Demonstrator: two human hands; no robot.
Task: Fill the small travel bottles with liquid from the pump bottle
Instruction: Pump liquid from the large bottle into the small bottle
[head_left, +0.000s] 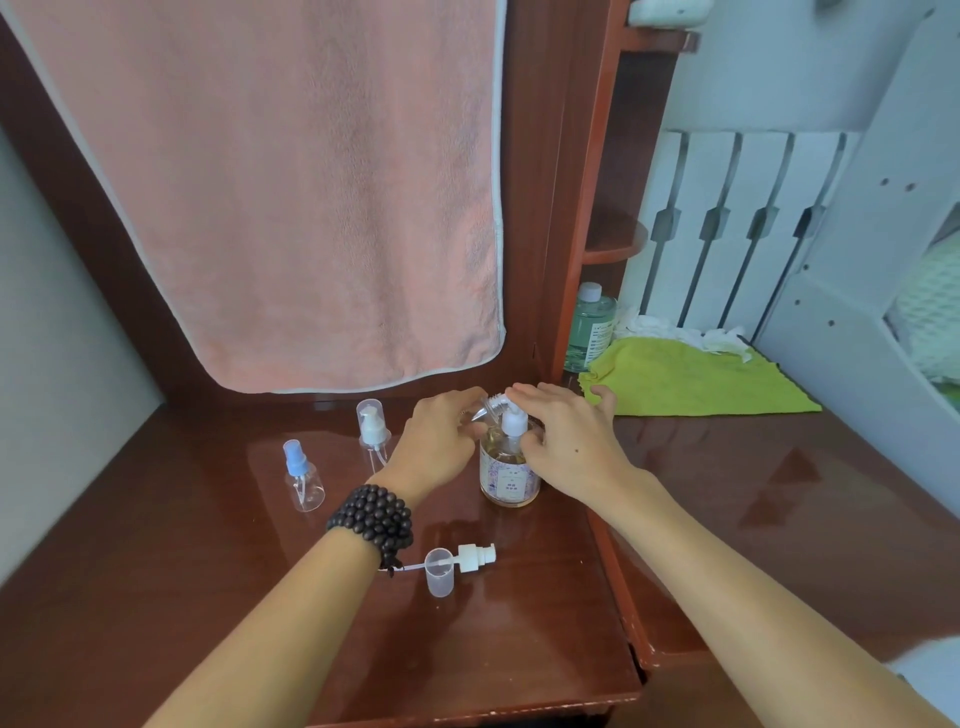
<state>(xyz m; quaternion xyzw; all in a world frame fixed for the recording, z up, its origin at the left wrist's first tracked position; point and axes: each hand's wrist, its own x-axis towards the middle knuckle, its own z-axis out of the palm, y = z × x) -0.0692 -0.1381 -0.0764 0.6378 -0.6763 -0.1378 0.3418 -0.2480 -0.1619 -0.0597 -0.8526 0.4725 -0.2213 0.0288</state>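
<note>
A clear pump bottle (509, 475) with amber liquid, a patterned label and a white pump head stands mid-table. My left hand (439, 441) holds a small clear travel bottle (488, 408) tilted, its threaded neck against the pump's nozzle. My right hand (566, 441) lies over the pump head, fingers spread, palm down. A blue-capped spray bottle (304, 480) and a white-pump travel bottle (373, 434) stand to the left. A detached white pump top with its tube (470, 556) and a clear cap (440, 571) lie near the front.
The table (208, 597) is glossy red-brown wood. A pink towel (291, 197) hangs behind. At the right lie a green cloth (701, 382) and white tissues (675, 330), beside a green bottle (589, 327) in a shelf corner. Dark beads (374, 517) circle my left wrist.
</note>
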